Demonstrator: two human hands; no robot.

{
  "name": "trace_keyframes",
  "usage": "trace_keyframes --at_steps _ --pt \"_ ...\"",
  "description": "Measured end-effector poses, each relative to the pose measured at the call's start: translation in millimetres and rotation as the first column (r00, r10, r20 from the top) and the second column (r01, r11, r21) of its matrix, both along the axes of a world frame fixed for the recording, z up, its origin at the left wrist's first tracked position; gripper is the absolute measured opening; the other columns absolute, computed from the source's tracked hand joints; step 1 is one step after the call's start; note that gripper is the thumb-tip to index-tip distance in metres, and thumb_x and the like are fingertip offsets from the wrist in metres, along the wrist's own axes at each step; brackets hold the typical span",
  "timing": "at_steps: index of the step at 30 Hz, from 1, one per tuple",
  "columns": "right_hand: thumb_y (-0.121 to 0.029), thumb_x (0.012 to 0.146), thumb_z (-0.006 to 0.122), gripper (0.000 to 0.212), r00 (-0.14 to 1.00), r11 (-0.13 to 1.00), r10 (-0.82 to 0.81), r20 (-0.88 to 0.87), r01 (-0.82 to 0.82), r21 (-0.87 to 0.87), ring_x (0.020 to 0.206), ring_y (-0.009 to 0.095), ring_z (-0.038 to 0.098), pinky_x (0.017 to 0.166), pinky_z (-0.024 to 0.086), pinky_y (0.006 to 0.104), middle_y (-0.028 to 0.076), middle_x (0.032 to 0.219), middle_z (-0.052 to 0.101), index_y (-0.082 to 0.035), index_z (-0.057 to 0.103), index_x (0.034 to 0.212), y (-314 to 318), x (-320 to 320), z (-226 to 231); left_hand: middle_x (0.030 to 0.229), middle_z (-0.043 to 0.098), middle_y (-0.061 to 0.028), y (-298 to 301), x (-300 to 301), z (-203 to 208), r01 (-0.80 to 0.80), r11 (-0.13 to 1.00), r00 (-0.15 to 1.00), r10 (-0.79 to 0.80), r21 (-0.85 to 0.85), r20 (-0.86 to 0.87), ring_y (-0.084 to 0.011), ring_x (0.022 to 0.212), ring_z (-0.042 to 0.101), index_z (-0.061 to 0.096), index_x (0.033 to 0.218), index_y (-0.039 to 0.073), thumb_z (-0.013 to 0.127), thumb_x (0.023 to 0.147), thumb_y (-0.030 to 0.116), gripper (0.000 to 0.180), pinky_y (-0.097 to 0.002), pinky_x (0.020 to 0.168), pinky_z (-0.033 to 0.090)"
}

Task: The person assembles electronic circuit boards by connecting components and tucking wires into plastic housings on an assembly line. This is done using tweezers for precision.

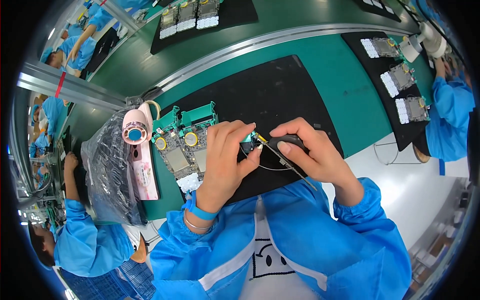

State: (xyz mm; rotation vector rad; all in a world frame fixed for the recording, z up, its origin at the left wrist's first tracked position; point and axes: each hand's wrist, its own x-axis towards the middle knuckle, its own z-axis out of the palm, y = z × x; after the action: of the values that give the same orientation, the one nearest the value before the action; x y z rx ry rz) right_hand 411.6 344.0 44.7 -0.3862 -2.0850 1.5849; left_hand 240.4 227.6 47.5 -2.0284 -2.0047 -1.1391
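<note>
My left hand (222, 162) is closed around one end of a circuit board (292, 169), which is tilted up and seen nearly edge-on. A green plastic piece and a yellow part show by its fingertips. My right hand (320, 152) has its thumb and fingers closed on a black rounded object (289, 142) beside the board; its exact kind is hidden by the fingers. Left of my left hand, two circuit boards (176, 159) with round yellow cells, green plastic brackets and white pads lie side by side, one partly covered by that hand.
Under my hands is a black mat (270, 85) on a green bench (345, 95). A pink hair dryer (136, 125) and a dark plastic bag (112, 170) are at the left. More boards lie on a right-hand mat (367, 62) and beyond the metal rail (240, 47). Co-workers sit on both sides.
</note>
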Motion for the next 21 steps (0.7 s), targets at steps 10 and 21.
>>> trace_keyframes --at_steps 10,21 --pt "-0.01 0.091 0.055 0.02 0.995 0.999 -0.033 -0.092 0.032 -0.007 0.076 0.012 0.064 0.065 0.047 0.0244 0.007 0.085 0.066 -0.003 0.055 0.11 5.5 -19.0 -3.6 0.101 0.057 -0.0138 3.5 4.7 -1.0 -0.013 1.0 1.0 0.013 0.025 -0.003 -0.0307 0.094 0.052 0.06 0.104 0.002 0.064 0.081 0.011 0.025 -0.039 0.085 0.042" --pt "-0.011 0.088 0.061 0.023 0.977 0.966 -0.203 -0.059 0.189 -0.178 0.085 0.012 0.062 0.075 0.049 0.0241 0.006 0.093 0.064 -0.004 0.059 0.109 6.5 -7.3 -5.9 0.103 0.053 -0.0137 2.9 9.3 7.3 -0.005 0.995 0.999 0.0 -0.095 -0.053 -0.0328 0.096 0.046 0.06 0.104 0.006 0.06 0.079 0.002 0.026 -0.0421 0.083 0.04"
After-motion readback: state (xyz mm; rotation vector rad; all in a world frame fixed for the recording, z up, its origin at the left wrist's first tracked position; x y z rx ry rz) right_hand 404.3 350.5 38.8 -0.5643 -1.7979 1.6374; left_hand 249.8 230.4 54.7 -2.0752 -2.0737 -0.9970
